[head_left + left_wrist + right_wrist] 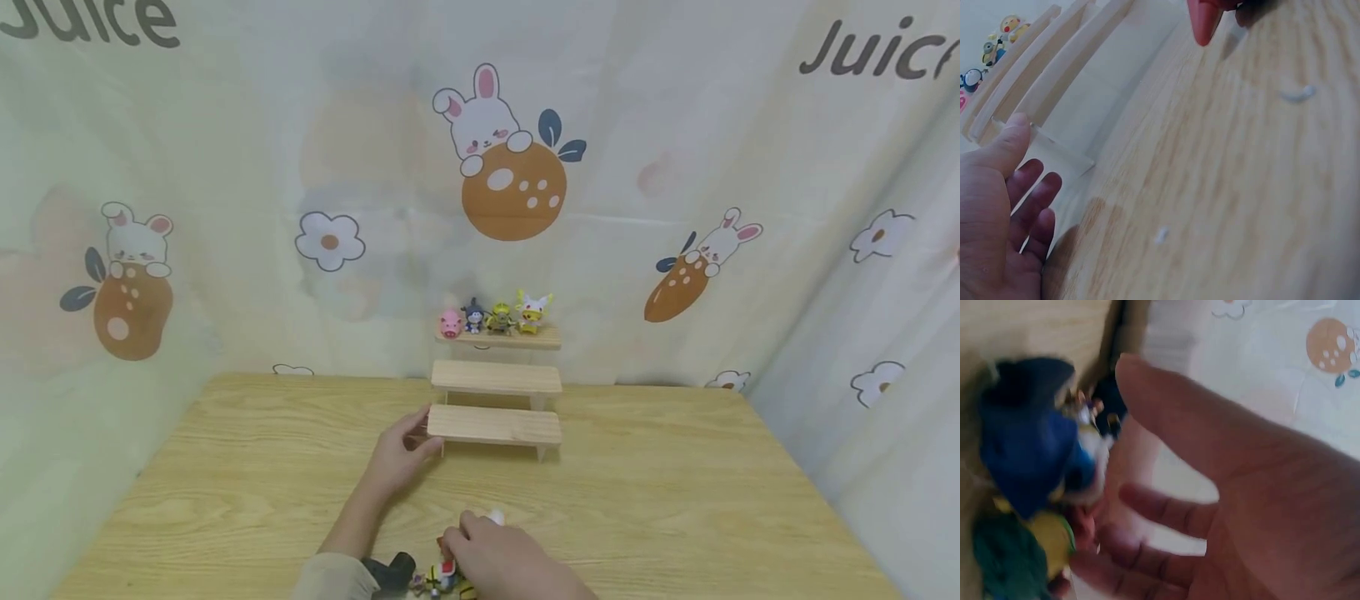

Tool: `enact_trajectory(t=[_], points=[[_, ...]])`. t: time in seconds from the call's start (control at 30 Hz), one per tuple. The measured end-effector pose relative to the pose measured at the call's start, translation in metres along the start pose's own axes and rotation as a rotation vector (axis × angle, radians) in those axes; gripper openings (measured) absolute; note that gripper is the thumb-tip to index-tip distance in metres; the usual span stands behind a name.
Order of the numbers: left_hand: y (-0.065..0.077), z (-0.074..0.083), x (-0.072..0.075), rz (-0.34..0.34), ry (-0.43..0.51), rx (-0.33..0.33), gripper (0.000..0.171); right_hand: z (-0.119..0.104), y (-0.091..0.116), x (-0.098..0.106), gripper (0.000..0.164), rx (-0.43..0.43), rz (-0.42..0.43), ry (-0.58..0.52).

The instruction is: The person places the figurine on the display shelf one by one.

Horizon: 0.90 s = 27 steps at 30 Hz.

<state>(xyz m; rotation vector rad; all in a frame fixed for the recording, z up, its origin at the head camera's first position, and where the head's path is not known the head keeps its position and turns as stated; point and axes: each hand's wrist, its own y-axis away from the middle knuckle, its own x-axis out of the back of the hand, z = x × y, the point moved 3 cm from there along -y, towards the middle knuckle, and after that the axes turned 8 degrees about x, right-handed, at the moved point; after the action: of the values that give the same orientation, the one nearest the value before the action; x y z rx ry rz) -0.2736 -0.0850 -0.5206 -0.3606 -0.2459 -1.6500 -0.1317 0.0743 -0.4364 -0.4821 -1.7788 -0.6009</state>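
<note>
The little wooden stand is near the middle of the frame, and each of its steps runs long from side to side. The left hand is at the left end of the lowest step. Its thumb touches the edge and its fingers are loose, not wrapped round it. The right hand is at the bottom middle, over a bunch of small toys. The toys are at its left side, just by its fingers, so it is much nearer to them than the left hand is. In the right wrist view its thumb and fingers are spread, and I can see nothing held. A blue toy is on the left there, but it's blurry, and I can't tell if a finger touches it. The stand is farther up the frame from the right hand.
</note>
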Motion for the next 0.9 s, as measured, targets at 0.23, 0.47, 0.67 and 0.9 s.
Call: enact_trajectory(t=[0.23, 0.47, 0.67, 0.9], points=[[0.001, 0.001, 0.002, -0.008, -0.002, 0.002, 0.062, -0.007, -0.004, -0.014, 0.049, -0.046, 0.106, 0.149], [-0.001, -0.001, 0.001, -0.007, 0.013, 0.016, 0.062, -0.003, -0.003, -0.015, 0.035, -0.07, 0.132, 0.261], [0.0, 0.0, 0.001, 0.0, 0.008, 0.007, 0.062, 0.011, -0.001, -0.011, 0.072, -0.141, 0.058, 0.16], [0.0, -0.001, -0.001, 0.002, 0.019, -0.006, 0.061, 0.024, 0.005, -0.004, 0.082, -0.234, 0.03, 0.15]])
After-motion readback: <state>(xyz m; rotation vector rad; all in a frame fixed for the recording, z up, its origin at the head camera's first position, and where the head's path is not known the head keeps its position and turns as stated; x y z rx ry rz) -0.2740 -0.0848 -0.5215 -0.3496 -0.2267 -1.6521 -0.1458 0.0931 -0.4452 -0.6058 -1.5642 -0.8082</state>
